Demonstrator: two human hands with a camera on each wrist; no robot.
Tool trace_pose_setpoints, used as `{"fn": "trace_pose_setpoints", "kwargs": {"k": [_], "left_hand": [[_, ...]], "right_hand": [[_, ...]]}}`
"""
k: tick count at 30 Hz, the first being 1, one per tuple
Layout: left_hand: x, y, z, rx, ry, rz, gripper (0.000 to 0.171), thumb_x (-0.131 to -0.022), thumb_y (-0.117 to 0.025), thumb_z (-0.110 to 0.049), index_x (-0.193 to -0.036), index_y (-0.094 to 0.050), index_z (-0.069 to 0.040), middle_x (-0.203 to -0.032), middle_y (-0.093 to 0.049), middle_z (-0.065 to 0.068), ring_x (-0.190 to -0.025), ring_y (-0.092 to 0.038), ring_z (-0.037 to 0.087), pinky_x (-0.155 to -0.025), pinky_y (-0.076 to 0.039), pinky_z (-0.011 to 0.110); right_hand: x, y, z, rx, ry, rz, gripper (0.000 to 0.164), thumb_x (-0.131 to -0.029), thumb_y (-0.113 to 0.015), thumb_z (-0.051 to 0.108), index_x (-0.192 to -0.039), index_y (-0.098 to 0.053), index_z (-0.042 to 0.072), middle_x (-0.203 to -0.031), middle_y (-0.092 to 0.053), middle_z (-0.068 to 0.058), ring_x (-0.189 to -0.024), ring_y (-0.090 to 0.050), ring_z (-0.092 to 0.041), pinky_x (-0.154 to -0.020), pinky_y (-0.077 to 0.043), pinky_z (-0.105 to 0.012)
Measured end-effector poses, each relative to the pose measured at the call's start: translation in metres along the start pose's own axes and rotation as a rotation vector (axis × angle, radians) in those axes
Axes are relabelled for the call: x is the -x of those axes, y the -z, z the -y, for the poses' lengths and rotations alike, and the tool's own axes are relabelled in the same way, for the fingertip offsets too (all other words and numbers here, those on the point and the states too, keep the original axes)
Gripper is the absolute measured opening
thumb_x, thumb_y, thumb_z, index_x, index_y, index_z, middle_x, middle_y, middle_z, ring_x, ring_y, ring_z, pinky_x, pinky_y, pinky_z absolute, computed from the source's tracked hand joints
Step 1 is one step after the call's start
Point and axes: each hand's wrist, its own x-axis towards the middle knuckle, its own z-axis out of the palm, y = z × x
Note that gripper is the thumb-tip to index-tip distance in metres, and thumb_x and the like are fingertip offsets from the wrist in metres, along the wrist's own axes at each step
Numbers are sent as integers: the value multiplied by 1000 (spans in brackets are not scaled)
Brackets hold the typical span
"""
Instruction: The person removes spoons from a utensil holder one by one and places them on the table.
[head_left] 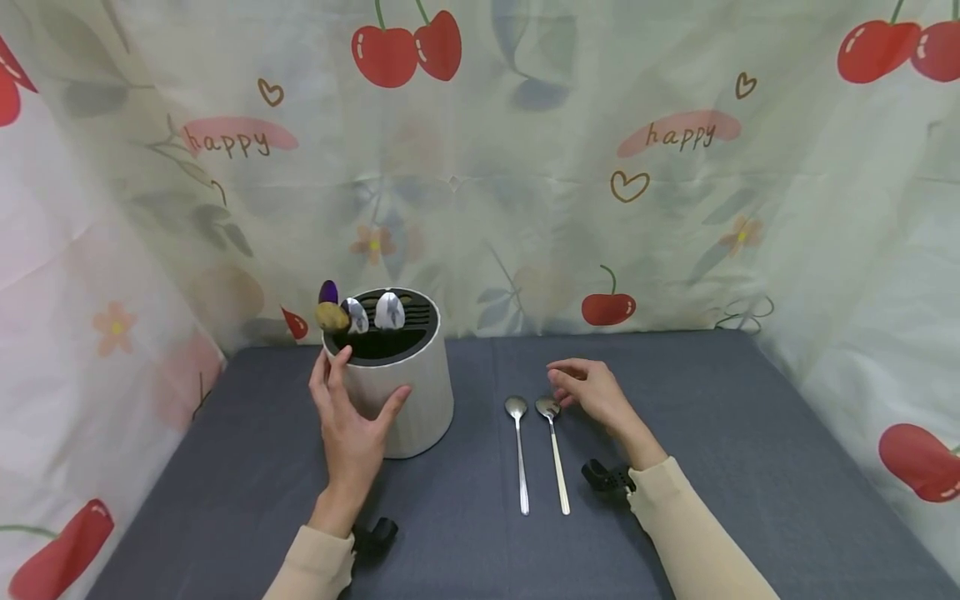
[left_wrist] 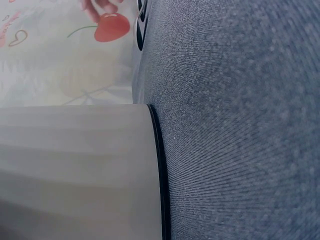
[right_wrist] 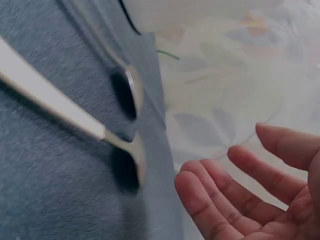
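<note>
My left hand (head_left: 351, 425) holds a white ribbed cutlery holder (head_left: 420, 408), its fingers at the left rim and its thumb spread across the front. The holder has a black slotted top, from which silver spoon heads (head_left: 390, 311), a gold one (head_left: 331, 317) and a purple one (head_left: 328, 292) stick up. Two spoons lie side by side on the table: a metal spoon (head_left: 521, 454) and, to its right, a spoon with a cream handle (head_left: 558, 467). Near the bowl of the cream-handled spoon hovers my right hand (head_left: 596, 393), fingers loosely bent with nothing between them.
A dark blue-grey cloth (head_left: 480, 550) covers the table. Behind it and along both sides hangs a pale curtain (head_left: 525, 208) printed with cherries. Each wrist wears a black camera mount, such as the right mount (head_left: 606, 477).
</note>
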Motion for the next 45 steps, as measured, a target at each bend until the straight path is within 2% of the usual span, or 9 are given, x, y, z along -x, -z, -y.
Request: {"fn": "trace_pose_setpoints", "kwargs": {"k": [3, 6, 10, 14, 27, 37, 45], "left_hand": [[0, 0, 0, -1, -5, -2, 98, -82, -92, -22, -159, -34, -29, -168, -18, 13, -149, -30, 44, -111, -31, 74], [0, 0, 1, -1, -10, -4, 98, -82, -92, -21, -160, -34, -29, -168, -18, 12, -149, -30, 44, -111, -31, 74], [0, 0, 2, 1, -11, -3, 98, -82, -92, -21, -160, -33, -30, -168, -18, 12, -149, -30, 43, -111, -31, 74], [0, 0, 2, 4, -8, -2, 98, -82, -92, -22, -159, -34, -30, -168, -18, 12, -149, -30, 43, -111, -31, 74], [0, 0, 0, -3, -5, 2, 97, -82, -92, -22, -159, -33, -29, -168, -18, 13, -149, -30, 44, -111, -31, 74], [0, 1, 0, -8, -2, 6, 98, -82, -92, -23, -159, -33, -29, -168, -18, 14, -149, -30, 45, -111, -31, 73], [0, 1, 1, -10, -3, 7, 98, -82, -92, -23, -159, -33, -29, -168, -18, 14, -149, -30, 45, -111, -31, 74]], "right_hand": [[2, 1, 7, -30, 39, 8, 42, -107, -63, 22, -140, -61, -4, -129, -65, -29, -109, -68, -45, -92, -57, -52], [4, 2, 14, -73, 86, 0, 44, -107, -62, 24, -144, -59, 0, -134, -64, -26, -118, -64, -47, -97, -56, -50], [5, 4, 21, -142, 145, -5, 49, -108, -60, 27, -150, -53, 3, -140, -61, -25, -127, -58, -47, -102, -53, -46], [7, 6, 26, -203, 168, 5, 50, -108, -60, 26, -152, -50, 4, -143, -57, -24, -132, -55, -46, -105, -51, -45], [7, 6, 43, -245, 213, 18, 50, -108, -60, 29, -153, -50, 8, -145, -57, -18, -133, -58, -31, -107, -50, -37], [3, 3, 71, -265, 267, 44, 50, -108, -60, 23, -154, -49, 8, -144, -57, -18, -133, -58, -32, -111, -46, -43], [-3, 2, 94, -258, 314, 67, 48, -107, -60, 18, -154, -50, 9, -143, -59, -16, -132, -59, -30, -111, -46, -40]]}}
